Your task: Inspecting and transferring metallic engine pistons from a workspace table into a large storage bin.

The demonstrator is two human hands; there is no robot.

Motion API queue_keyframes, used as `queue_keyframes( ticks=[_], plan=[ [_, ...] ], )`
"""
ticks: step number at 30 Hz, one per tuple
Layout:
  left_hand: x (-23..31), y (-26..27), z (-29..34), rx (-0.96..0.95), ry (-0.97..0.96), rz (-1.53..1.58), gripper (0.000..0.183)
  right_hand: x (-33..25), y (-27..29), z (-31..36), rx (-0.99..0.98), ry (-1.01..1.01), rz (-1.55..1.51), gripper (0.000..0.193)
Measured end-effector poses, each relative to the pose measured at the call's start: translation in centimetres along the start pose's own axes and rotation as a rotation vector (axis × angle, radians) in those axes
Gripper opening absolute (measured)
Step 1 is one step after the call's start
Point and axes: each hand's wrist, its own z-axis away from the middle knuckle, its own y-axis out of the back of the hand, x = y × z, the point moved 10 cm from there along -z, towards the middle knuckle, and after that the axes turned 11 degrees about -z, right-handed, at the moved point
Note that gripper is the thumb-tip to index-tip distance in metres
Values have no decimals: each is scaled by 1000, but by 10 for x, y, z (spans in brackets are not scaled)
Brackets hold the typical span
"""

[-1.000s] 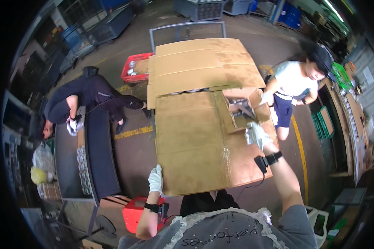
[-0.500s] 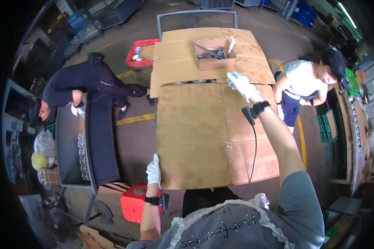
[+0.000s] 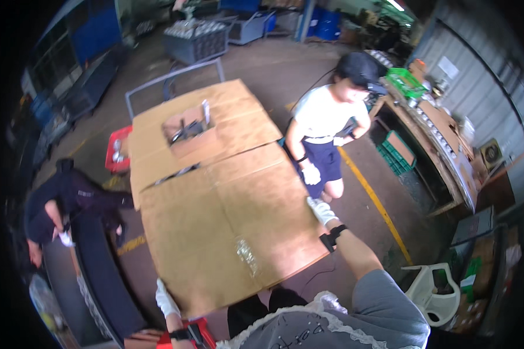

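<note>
A large brown cardboard sheet with a strip of clear tape lies on top of a cart in front of me. My left hand, in a white glove, is closed at the sheet's near left edge, its fingers partly hidden. At the right edge, my gloved right hand is closed on the border of the cardboard. Behind it lies a second cardboard sheet, with a dark gap between the two. On that far sheet stands an open cardboard box holding dark items and a white upright object.
A person in a white top stands by the cart's right side. Another in dark clothes bends over a dark trough at left. A red crate sits beyond the cart; a white plastic chair stands right.
My right hand has moved from near the box to the near sheet's right edge. The view has turned right. My left hand remains at the left edge.
</note>
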Motion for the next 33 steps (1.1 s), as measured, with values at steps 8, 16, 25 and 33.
queue_keyframes(
  ticks=[8,16,25,33],
  plan=[
    [80,-152,150,731,-227,-721,64,8,73,56,106,116,-181,57],
    [30,-194,318,1026,-185,-634,65,65,89,90,-32,-151,-1011,50],
    [-38,-141,423,1229,-190,-440,58,-55,70,119,-323,142,-962,51],
    [-166,-66,515,1429,-44,-186,57,-158,-21,149,-536,420,-691,48]
  ],
)
